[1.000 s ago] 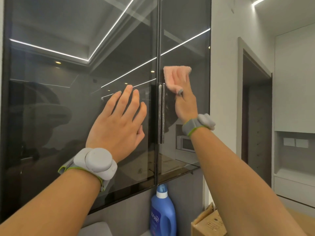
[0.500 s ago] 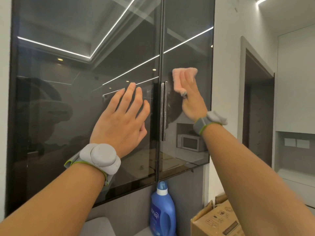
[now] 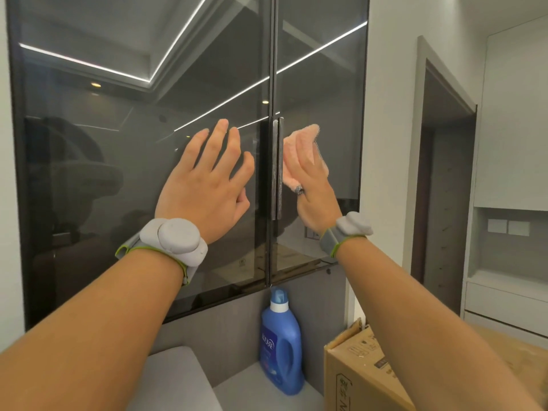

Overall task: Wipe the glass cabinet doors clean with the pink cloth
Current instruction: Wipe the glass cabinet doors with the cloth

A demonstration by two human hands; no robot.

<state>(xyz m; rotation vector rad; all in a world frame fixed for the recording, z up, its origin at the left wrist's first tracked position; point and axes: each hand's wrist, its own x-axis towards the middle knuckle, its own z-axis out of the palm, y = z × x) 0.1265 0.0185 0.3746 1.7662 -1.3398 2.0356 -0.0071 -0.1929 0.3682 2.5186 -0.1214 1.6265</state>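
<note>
Two dark glass cabinet doors fill the view: the left door and the narrower right door, with paired vertical handles at the seam. My left hand lies flat on the left door, fingers spread, holding nothing. My right hand presses the pink cloth against the right door, just right of the handles. A ring shows on its thumb. Both wrists wear grey bands.
Below the doors a blue detergent bottle stands on a grey counter. An open cardboard box sits to its right. A white wall and a dark doorway lie further right.
My right hand with the cloth has slid down the right door and closer to the handles. The left hand stays flat on the left door. The view has tilted down.
</note>
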